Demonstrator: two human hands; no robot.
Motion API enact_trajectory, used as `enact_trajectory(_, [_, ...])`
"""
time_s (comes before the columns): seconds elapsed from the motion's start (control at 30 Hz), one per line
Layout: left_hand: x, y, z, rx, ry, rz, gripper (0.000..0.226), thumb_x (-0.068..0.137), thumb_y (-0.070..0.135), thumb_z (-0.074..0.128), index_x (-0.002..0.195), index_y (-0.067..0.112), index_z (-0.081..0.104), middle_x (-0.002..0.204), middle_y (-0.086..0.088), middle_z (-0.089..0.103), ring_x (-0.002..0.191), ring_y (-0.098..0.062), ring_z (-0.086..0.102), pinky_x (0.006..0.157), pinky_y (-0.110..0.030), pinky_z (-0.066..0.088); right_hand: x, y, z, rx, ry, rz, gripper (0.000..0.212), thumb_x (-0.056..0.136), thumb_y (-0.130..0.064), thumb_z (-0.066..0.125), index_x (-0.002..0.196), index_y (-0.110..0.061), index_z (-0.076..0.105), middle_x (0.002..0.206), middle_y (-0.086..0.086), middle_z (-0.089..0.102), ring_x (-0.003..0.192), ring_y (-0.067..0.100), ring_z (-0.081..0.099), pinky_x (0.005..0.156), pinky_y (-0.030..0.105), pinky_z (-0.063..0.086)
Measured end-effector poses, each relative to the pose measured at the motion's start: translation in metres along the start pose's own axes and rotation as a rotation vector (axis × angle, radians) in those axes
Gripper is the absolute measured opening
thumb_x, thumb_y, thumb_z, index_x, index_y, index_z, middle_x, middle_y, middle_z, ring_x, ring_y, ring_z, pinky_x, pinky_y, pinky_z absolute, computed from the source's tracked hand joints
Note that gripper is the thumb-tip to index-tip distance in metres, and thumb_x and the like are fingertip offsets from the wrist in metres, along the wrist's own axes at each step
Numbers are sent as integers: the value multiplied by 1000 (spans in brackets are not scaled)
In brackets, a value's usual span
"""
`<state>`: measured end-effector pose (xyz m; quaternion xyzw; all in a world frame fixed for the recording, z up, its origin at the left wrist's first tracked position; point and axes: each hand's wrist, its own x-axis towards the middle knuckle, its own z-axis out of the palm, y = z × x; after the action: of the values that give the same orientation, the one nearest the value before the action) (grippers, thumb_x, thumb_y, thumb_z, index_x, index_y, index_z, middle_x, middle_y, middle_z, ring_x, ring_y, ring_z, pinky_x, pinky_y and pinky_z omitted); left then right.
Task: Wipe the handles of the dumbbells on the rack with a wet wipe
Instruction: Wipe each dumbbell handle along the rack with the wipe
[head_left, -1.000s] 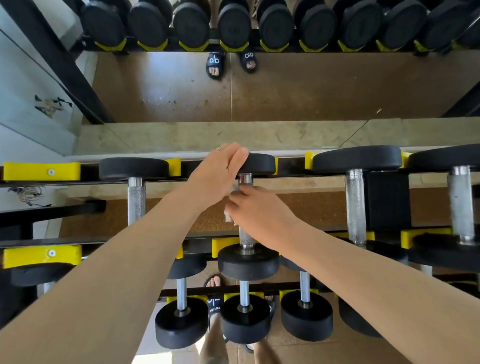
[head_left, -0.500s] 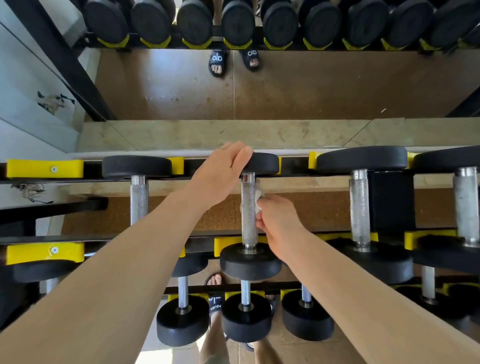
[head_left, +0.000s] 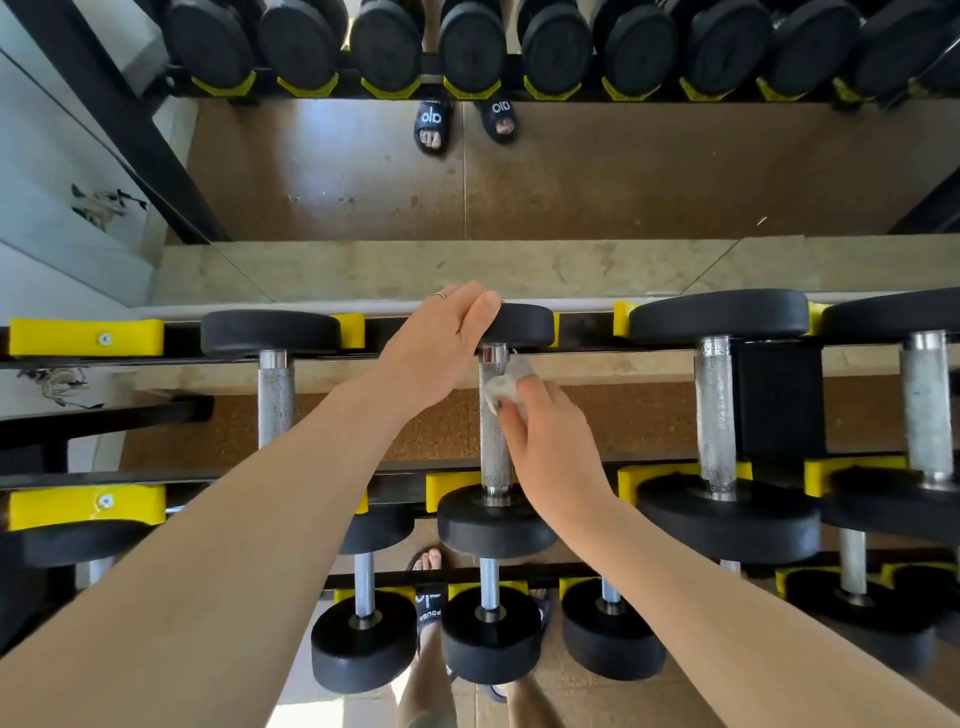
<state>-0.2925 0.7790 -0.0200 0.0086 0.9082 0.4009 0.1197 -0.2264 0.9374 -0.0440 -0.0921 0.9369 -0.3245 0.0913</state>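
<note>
A small black dumbbell lies across the top tier of the rack, its knurled steel handle (head_left: 494, 441) running towards me. My left hand (head_left: 441, 348) rests over the dumbbell's far black head (head_left: 524, 325), fingers draped on its rim. My right hand (head_left: 545, 441) holds a crumpled white wet wipe (head_left: 506, 389) and presses it against the right side of the handle near its far end. The near head (head_left: 496, 522) sits in a yellow cradle.
Bigger dumbbells (head_left: 719, 405) lie to the right on the same tier and one dumbbell (head_left: 275, 384) to the left. Empty yellow cradles (head_left: 85, 338) sit at far left. A lower tier holds small dumbbells (head_left: 491, 631). A mirror (head_left: 571, 171) stands behind the rack.
My right hand with the wipe slid from the middle of the handle off to its right side, then up towards the far end. My left hand stayed on the far head.
</note>
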Motion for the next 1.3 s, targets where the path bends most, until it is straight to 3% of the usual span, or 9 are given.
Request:
enact_trajectory(0.13, [0, -1, 0, -9, 3, 5, 40, 110, 39, 28, 98, 11, 55, 89, -5, 51, 79, -11, 44, 70, -22, 35, -8, 20, -5, 62, -79, 78, 13, 103, -25, 45, 98, -19, 55, 76, -11, 55, 63, 1, 54, 52, 14, 40])
enact_trajectory(0.27, [0, 0, 0, 3, -5, -2, 42, 110, 41, 26, 100, 12, 56, 91, -8, 53, 84, -18, 48, 76, -31, 40, -3, 32, -22, 234, 30, 385, 18, 103, -23, 45, 115, -12, 51, 87, -3, 62, 65, 3, 61, 47, 13, 45])
enact_trajectory(0.43, [0, -1, 0, -5, 3, 3, 40, 110, 40, 28, 98, 13, 56, 90, -5, 53, 83, -14, 47, 74, -31, 37, 6, 7, -13, 247, -185, 306, 15, 101, -19, 47, 104, -17, 61, 81, -2, 62, 68, 8, 57, 59, 17, 42])
enact_trajectory(0.67, [1, -2, 1, -18, 6, -8, 42, 110, 41, 28, 96, 11, 54, 91, -7, 52, 84, -18, 48, 73, -31, 36, 13, 11, -19, 1002, -142, 705, 28, 94, -6, 56, 122, -5, 58, 79, 10, 61, 62, 14, 53, 56, 27, 45])
enact_trajectory(0.8, [2, -2, 1, -13, 5, -3, 42, 110, 40, 28, 96, 9, 54, 90, -8, 52, 83, -17, 47, 70, -25, 35, 13, -3, -17, 599, -195, 474, 15, 96, -15, 55, 110, -16, 61, 75, 8, 67, 54, 7, 58, 54, 22, 51])
enact_trajectory(1.03, [1, -2, 2, -14, 15, 11, 42, 110, 39, 29, 96, 8, 54, 87, -5, 50, 77, -11, 43, 67, -25, 33, 7, 6, -8, 337, -103, 249, 10, 100, -22, 49, 97, -19, 58, 76, -1, 62, 63, 7, 61, 57, 22, 53])
enact_trajectory(1.1, [2, -2, 2, -16, 18, 5, 42, 110, 39, 29, 95, 7, 53, 86, -4, 49, 75, -9, 41, 67, -27, 32, 7, 11, -4, 381, -119, 288, 12, 101, -21, 48, 100, -17, 59, 76, -1, 61, 59, 5, 58, 53, 17, 48])
enact_trajectory(1.23, [2, -2, 1, -18, 8, -4, 43, 110, 39, 28, 97, 6, 54, 88, -7, 50, 76, -11, 42, 68, -22, 33, 15, 16, -6, 701, 148, 785, 19, 102, -15, 42, 108, -9, 59, 72, 2, 60, 52, 9, 54, 49, 17, 42])
enact_trajectory(1.3, [2, -1, 1, -11, 3, 1, 43, 110, 39, 28, 97, 7, 54, 88, -7, 50, 77, -12, 42, 69, -24, 33, 12, 14, -13, 698, 135, 756, 19, 101, -14, 43, 106, -8, 60, 69, 3, 59, 50, 9, 52, 48, 17, 43])
